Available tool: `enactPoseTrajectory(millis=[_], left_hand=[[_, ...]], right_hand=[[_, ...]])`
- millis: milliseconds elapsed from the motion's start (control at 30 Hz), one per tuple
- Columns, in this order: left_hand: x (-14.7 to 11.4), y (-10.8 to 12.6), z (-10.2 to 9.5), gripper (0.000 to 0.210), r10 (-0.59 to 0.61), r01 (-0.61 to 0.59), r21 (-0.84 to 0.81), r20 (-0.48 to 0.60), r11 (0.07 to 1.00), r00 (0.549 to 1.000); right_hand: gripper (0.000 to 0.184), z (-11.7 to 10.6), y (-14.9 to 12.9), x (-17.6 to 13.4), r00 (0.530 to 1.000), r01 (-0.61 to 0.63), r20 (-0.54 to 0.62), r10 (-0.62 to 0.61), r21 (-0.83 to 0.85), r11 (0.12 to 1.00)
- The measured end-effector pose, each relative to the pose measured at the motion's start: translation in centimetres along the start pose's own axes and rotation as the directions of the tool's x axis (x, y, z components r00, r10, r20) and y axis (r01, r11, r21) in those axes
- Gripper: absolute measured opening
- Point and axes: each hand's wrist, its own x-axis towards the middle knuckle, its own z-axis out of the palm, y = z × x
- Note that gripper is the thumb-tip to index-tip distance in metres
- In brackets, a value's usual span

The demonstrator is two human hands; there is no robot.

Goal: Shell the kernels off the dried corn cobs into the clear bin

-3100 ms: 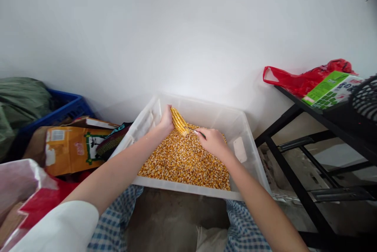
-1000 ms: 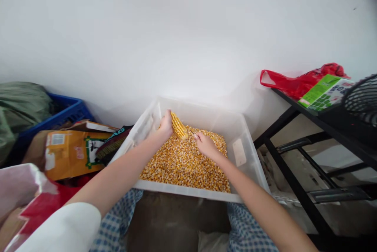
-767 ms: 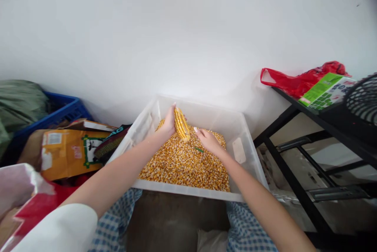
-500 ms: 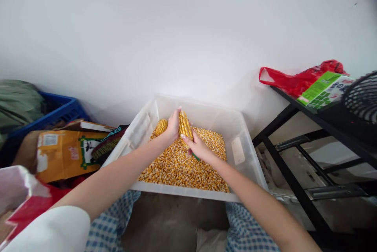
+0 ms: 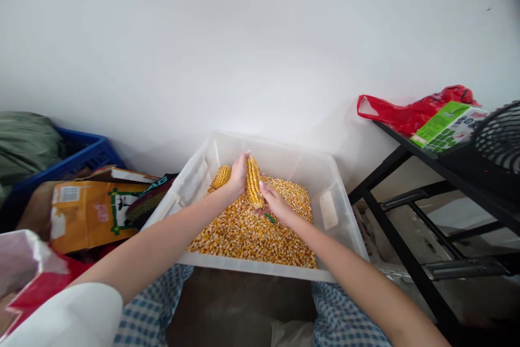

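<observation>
"Where could another hand slip in?"
"From above, right of centre — over the corn kernels [image 5: 292, 239] beside the translucent plastic bin's [image 5: 343, 228] right wall."
"The middle?"
"Blocked: left hand [image 5: 239, 175], right hand [image 5: 277, 205] and the held corn cob [image 5: 252, 182] fill it; a second cob [image 5: 222, 175] lies left."
"Sides?"
"Tight — orange carton [image 5: 89, 214] and blue crate [image 5: 87, 153] crowd the left, a black metal-framed table [image 5: 463, 165] the right."
</observation>
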Motion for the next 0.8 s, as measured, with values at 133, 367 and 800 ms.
enactPoseTrajectory(millis=[133, 367, 800], left_hand=[[-0.3, -0.5, 0.2, 0.03, 0.039, -0.041, 0.03, 0.061, 0.999, 0.997], [-0.2, -1.1, 0.1, 0.029, 0.025, -0.029, 0.055, 0.067, 0.998, 0.997], [-0.7, -2.0, 0.0, 0.034, 0.241, -0.262, 0.347, 0.105, 0.9, 0.965]], right_hand=[[0.048, -0.3, 0.1, 0.5, 0.995, 0.039, -0.082, -0.05, -0.124, 0.991], [0.044, -1.1, 1.1, 0.6, 0.991, 0.12, -0.028, -0.13, -0.243, 0.963], [0.051, -1.2, 1.1, 0.8, 0.999, 0.044, 0.015, -0.043, -0.109, 0.993]])
